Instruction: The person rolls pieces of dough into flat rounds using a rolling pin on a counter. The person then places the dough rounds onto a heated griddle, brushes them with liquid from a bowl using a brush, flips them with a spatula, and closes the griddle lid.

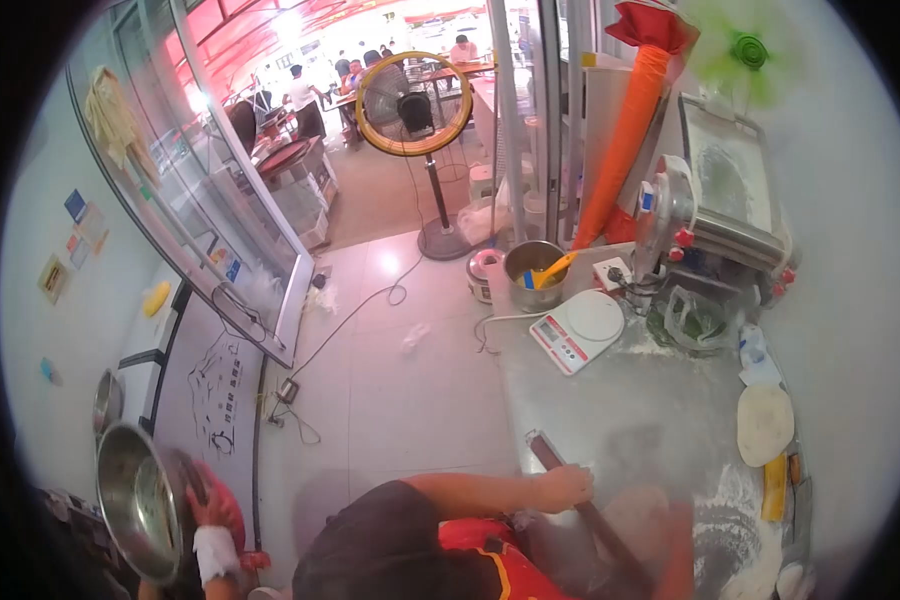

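Observation:
At the bottom of the head view, my left hand [566, 488] is closed around a long dark brown rolling pin [604, 532], which slants across the metal worktable [630, 400]. My right hand [638, 512] is close to the pin's right side, smeared by motion, so its fingers cannot be made out. White flour [735, 540] is spread on the table to the right of it. A round, flat piece of dough [765, 425] lies near the wall, with a yellow scraper-like piece [773, 488] below it.
A kitchen scale [577, 332], a metal pot [535, 275] with an orange-handled brush, and a dough-rolling machine [715, 215] stand toward the back. At lower left, another person's hand [210, 505] holds a large metal bowl [135, 500]. A floor fan [415, 110] stands in the doorway, its cable across the floor.

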Motion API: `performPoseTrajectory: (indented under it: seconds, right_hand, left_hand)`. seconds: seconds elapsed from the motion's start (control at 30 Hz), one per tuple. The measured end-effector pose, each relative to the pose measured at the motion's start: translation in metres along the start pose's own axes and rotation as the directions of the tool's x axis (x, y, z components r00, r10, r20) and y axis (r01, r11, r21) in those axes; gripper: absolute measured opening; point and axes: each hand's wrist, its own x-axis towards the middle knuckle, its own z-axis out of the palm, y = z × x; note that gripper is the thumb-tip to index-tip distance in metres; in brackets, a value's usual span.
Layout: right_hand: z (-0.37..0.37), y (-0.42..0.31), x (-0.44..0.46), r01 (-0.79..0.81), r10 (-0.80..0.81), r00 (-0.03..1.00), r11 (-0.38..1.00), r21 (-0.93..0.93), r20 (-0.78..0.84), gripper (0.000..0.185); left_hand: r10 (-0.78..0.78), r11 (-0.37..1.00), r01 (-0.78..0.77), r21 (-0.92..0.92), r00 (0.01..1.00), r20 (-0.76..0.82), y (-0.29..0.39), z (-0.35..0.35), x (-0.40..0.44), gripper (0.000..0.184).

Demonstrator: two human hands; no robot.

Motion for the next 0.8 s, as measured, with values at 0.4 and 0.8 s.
performPoseTrajectory:
  seconds: [0.4,0.8]
  right_hand:
    - [0.058,-0.049,0.047,0.116,-0.126,0.992,0.944,-0.308,-0.014,0.036]
    - [0.034,0.004,-0.158,-0.213,-0.232,0.803,0.748,-0.629,-0.548,0.052]
  left_hand:
    - [-0.242,0.970,0.240,0.030,0.959,0.149,0.028,-0.002,-0.012,0.017]
    - [-0.319,0.927,0.324,0.189,0.946,-0.056,0.003,0.022,0.048,0.066]
